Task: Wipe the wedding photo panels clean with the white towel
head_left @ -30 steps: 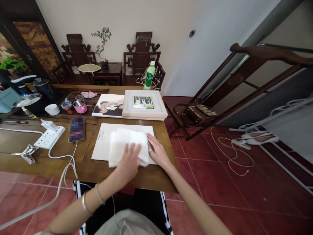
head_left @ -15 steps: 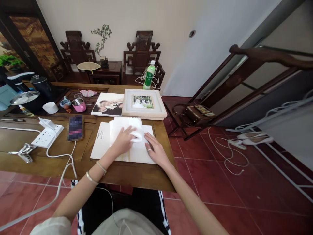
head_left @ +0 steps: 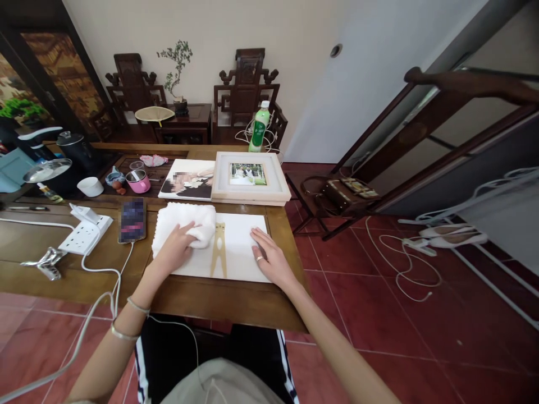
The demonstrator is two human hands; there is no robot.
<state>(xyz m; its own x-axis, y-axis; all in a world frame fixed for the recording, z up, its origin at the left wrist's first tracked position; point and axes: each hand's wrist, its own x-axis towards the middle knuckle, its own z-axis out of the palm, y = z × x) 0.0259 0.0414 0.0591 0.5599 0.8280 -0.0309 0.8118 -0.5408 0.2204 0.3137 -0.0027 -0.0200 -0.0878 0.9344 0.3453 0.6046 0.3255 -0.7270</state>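
A white board lies flat on the wooden table before me, with a tan wooden stand piece on its back. My left hand presses a folded white cloth onto the board's left part, fingers curled over the cloth. My right hand rests flat on the board's right edge, fingers stretched out, a ring on one finger.
Behind the board stand a white picture frame and a photo print. A phone, a white power strip with cables, a pink cup and a green bottle are farther off. Red tiled floor lies to the right.
My left hand has swept the cloth from the board's near middle up and over to its left end, uncovering the wooden stand piece. My right hand has stayed on the right edge.
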